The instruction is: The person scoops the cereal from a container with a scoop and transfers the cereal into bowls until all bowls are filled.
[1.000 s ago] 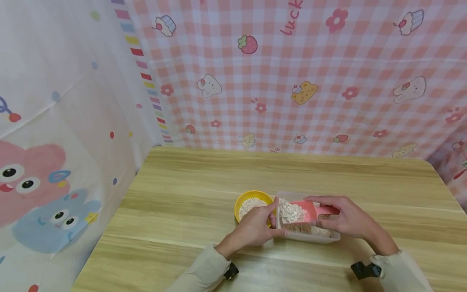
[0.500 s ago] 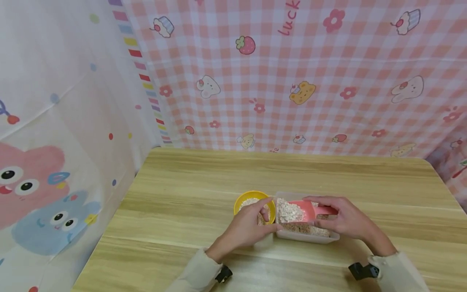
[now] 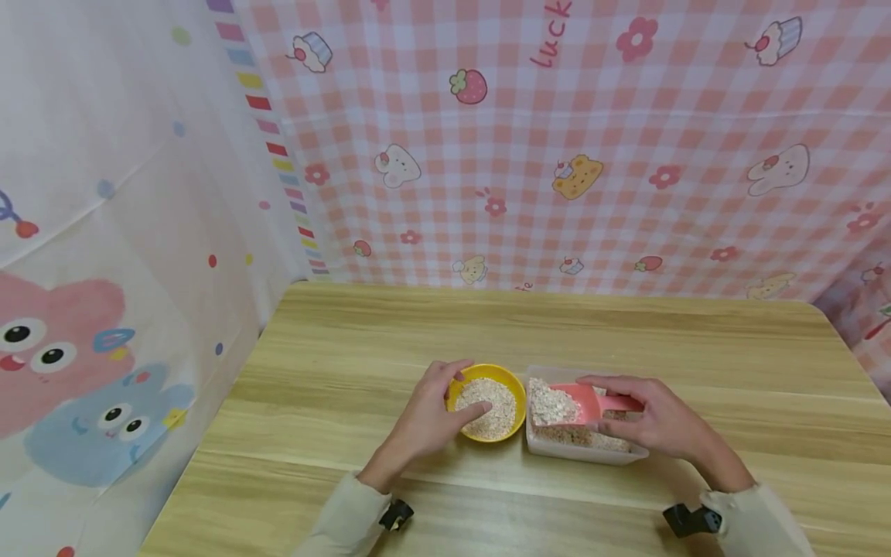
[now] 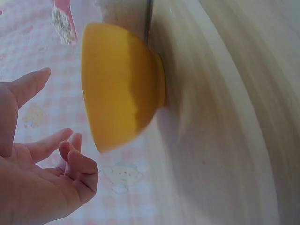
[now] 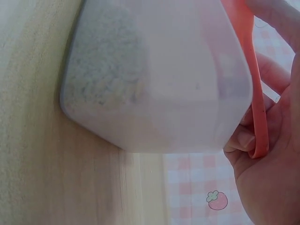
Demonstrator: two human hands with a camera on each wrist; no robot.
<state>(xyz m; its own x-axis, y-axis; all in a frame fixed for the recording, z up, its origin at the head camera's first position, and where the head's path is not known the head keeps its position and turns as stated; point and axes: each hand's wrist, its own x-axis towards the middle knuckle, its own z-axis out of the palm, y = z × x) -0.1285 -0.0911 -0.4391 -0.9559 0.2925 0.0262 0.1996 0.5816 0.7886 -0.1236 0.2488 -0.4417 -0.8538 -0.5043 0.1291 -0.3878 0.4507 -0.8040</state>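
My right hand (image 3: 650,410) grips the handle of a pink scoop (image 3: 590,402) heaped with pale oat flakes (image 3: 551,404). The scoop is over a translucent plastic container (image 3: 581,451), which holds more flakes. In the right wrist view the scoop's handle (image 5: 259,108) lies across the fingers beside the container wall (image 5: 187,108). Left of the container stands a yellow bowl (image 3: 520,422) partly filled with flakes. My left hand (image 3: 435,414) is at the bowl's left side, its thumb reaching over the rim. The left wrist view shows its fingers loosely bent, apart from the bowl's wall (image 4: 117,84).
The bowl and container stand side by side on a wood-grain table (image 3: 362,348). A pink checked cloth (image 3: 431,124) hangs behind the table's far edge, and a white printed cloth (image 3: 160,255) hangs on the left.
My left hand has let go of the container's left end and moved left, across the bowl to its far left side. The right hand and the loaded scoop have stayed nearly still.
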